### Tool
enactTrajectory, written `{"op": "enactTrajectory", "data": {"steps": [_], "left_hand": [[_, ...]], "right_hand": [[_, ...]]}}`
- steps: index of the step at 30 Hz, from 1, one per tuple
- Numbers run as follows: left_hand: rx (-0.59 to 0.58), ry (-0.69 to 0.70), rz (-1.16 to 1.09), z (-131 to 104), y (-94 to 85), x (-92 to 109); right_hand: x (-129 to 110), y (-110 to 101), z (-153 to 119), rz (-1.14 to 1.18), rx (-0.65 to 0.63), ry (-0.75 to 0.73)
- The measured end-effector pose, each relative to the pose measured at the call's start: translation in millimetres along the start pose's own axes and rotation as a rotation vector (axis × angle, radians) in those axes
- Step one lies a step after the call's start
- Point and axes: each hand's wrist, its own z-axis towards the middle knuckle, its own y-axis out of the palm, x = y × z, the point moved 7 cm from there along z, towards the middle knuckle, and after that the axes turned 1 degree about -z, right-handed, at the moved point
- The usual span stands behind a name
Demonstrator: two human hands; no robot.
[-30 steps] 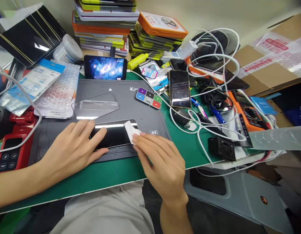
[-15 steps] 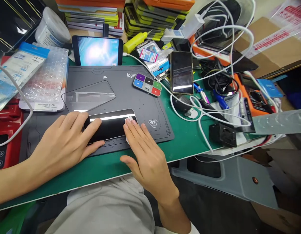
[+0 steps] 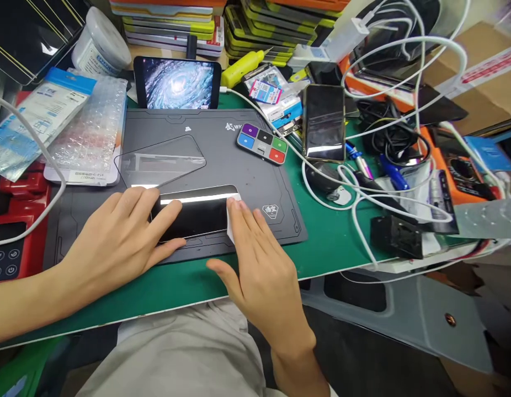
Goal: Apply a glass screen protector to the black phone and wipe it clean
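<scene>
A phone (image 3: 195, 220) with a glossy black face lies on the dark grey mat (image 3: 259, 182). My left hand (image 3: 125, 234) is closed on its left end, with thumb and index finger at the near side and the other fingers bent over the far corner. Across the right end, my right hand (image 3: 266, 273) lies open and flat, fingers stretched and thumb apart. Its fingertips press a small white wipe (image 3: 230, 229) against the phone's right edge; most of the wipe is hidden under them. Just behind the phone rests a clear glass sheet (image 3: 164, 165) with a thin black border.
A lit phone (image 3: 179, 82) stands at the back. A coloured button pad (image 3: 261, 143), a dark phone (image 3: 324, 124) and tangled white cables (image 3: 355, 190) lie to the right. Bubble-wrapped packets (image 3: 90, 121) and a red device (image 3: 11, 242) are on the left.
My right fingertips and the wipe have slid slightly right, to the phone's right edge. My left hand keeps its hold. The standing phone's picture has changed to a spiral. The camera view has shifted.
</scene>
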Motion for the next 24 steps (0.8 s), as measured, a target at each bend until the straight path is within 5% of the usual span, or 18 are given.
{"op": "enactTrajectory", "data": {"steps": [9,16,24], "left_hand": [[0.026,-0.025,0.010,2.0,-3.7,-1.4],[0.045,-0.027,-0.006,0.2,-6.2,-0.5],[0.263,0.118,-0.040,-6.7,-27.3,15.5]], "right_hand": [[3.5,12.7,38.8,0.032,-0.006,-0.049],[-13.2,3.6,7.2,0.027,-0.033,-0.069],[-7.1,19.0,43.8,0.095,-0.072,-0.090]]}}
